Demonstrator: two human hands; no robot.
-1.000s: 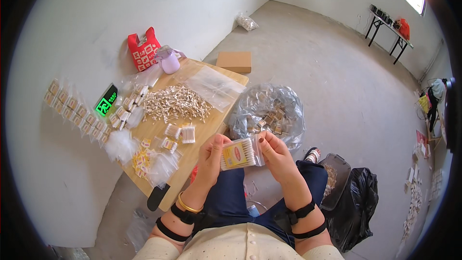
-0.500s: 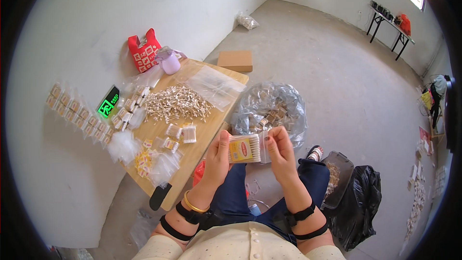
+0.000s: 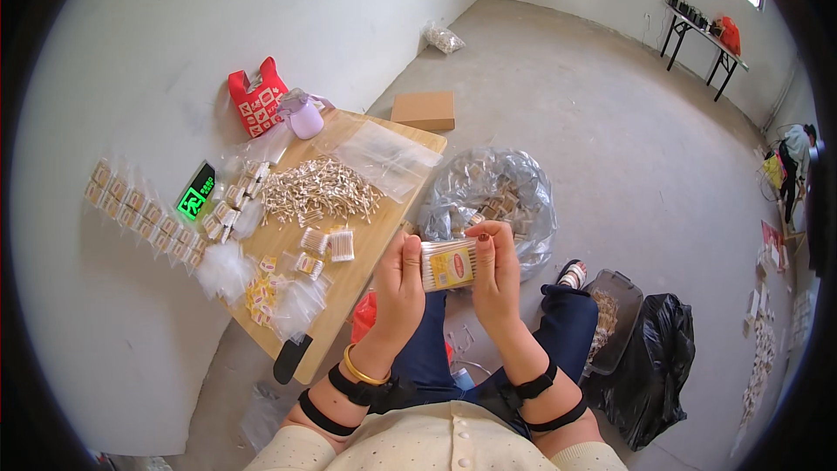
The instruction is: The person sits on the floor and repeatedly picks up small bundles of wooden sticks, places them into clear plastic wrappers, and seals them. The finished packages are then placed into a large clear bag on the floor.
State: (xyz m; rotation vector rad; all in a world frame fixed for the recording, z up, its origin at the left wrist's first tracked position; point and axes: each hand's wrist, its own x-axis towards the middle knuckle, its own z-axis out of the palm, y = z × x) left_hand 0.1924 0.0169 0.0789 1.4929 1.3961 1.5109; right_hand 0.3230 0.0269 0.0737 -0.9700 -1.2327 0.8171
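Over my lap, both hands pinch a small swab packet (image 3: 448, 264).
Left hand (image 3: 399, 283) and right hand (image 3: 497, 275) grip only its ends; it could slip into the clear bag (image 3: 488, 196) below.

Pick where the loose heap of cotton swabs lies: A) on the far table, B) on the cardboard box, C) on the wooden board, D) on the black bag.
C: the loose heap of cotton swabs lies spread on the wooden board, left of both hands.

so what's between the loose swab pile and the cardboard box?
Head view: clear plastic bags on the wooden board's far end lie between the swab pile and the cardboard box.
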